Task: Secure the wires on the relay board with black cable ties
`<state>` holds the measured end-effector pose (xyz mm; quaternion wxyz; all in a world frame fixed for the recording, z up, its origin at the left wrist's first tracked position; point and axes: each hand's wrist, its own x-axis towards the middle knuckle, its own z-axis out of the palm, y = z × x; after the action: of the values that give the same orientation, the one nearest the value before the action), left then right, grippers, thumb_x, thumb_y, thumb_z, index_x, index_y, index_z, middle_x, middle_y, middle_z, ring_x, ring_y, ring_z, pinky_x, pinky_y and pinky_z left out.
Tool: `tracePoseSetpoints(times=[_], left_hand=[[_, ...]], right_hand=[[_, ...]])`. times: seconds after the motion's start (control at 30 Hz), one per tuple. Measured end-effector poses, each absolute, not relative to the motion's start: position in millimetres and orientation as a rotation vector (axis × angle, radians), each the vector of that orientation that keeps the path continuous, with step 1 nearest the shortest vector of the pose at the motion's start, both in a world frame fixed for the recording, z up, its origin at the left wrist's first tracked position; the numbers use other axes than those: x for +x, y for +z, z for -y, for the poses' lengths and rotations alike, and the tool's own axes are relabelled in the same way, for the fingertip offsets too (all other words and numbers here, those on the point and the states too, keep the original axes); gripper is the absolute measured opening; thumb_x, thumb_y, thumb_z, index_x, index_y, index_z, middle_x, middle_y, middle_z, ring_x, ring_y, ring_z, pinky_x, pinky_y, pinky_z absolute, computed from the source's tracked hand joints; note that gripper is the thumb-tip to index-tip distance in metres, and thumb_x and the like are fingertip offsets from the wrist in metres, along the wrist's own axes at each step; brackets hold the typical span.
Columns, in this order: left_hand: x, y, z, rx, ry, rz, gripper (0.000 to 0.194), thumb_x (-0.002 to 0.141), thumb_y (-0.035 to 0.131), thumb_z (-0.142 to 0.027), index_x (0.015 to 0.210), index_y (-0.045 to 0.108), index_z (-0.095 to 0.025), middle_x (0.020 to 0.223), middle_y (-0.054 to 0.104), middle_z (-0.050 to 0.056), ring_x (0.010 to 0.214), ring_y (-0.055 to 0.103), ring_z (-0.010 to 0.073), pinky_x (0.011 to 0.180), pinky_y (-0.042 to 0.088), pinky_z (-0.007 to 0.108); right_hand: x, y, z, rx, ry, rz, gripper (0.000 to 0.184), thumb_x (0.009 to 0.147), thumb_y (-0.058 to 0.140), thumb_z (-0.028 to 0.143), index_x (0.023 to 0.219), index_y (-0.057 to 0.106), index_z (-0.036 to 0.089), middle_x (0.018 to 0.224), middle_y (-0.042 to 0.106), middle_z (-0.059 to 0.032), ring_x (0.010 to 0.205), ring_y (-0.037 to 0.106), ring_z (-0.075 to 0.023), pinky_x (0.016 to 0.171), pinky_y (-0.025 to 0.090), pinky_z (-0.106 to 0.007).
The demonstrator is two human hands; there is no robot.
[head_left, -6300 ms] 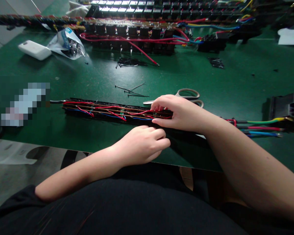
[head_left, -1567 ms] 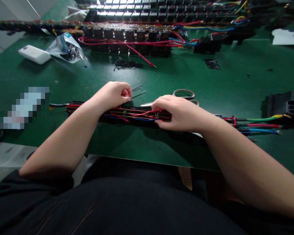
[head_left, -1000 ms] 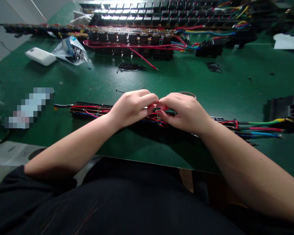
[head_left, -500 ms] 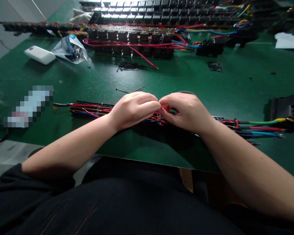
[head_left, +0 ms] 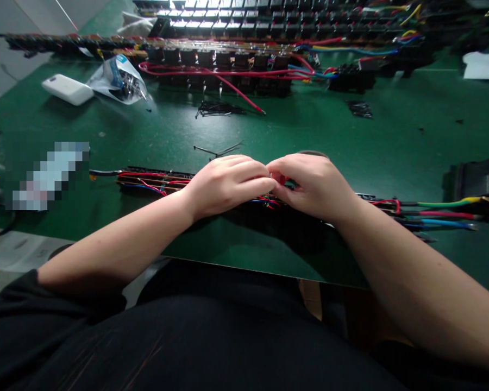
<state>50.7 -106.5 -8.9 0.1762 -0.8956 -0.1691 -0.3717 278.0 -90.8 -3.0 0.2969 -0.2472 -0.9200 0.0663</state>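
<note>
A long black wiring assembly, with red, blue and brown wires along its top, lies across the table in front of me. Over its middle, my left hand is closed, thumb and fingers pressed together at the tips. Facing it, my right hand pinches at the same spot, fingertips touching or nearly touching those of the left. What the two pinches hold is hidden behind the fingers. From the right end of the assembly run green-yellow, red and blue cables. Beyond my left hand lie a few loose black cable ties.
More black wired assemblies span the back, a red cable hanging forward. Cable tie piles lie before them. At left are a white case, a clear bag of small parts and a blurred-out item. A black connector stands right.
Both hands stay over the middle of the assembly with fingertips together. The left fingers have shifted slightly to the right; the whole view has moved a little.
</note>
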Motion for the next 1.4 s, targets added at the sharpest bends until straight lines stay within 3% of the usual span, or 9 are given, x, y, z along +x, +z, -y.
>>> tracePoseSetpoints(times=[0.53,1.4], left_hand=[[49.9,-9.8,103.4,-2.630,-1.013,0.558,0.013,0.100,0.049,-0.018,0.107,0.060,-0.020,0.097,0.073,0.004,0.085,0.067,0.0160,0.076,0.056,0.029],[50.6,-8.6,102.5,-2.691,-0.916,0.653,0.018,0.101,0.047,-0.020,0.108,0.063,-0.019,0.099,0.074,0.004,0.087,0.071,0.0168,0.076,0.056,0.030]], right_hand=[[278.5,-2.1,90.9,-0.658,0.153,2.504,0.020,0.099,0.055,0.028,0.086,0.068,0.019,0.077,0.071,-0.0057,0.071,0.063,-0.0194,0.066,0.041,-0.032],[277.8,-2.4,90.8,-0.743,0.143,2.529,0.014,0.095,0.054,0.028,0.084,0.061,0.021,0.074,0.068,-0.0041,0.069,0.060,-0.0190,0.065,0.037,-0.031]])
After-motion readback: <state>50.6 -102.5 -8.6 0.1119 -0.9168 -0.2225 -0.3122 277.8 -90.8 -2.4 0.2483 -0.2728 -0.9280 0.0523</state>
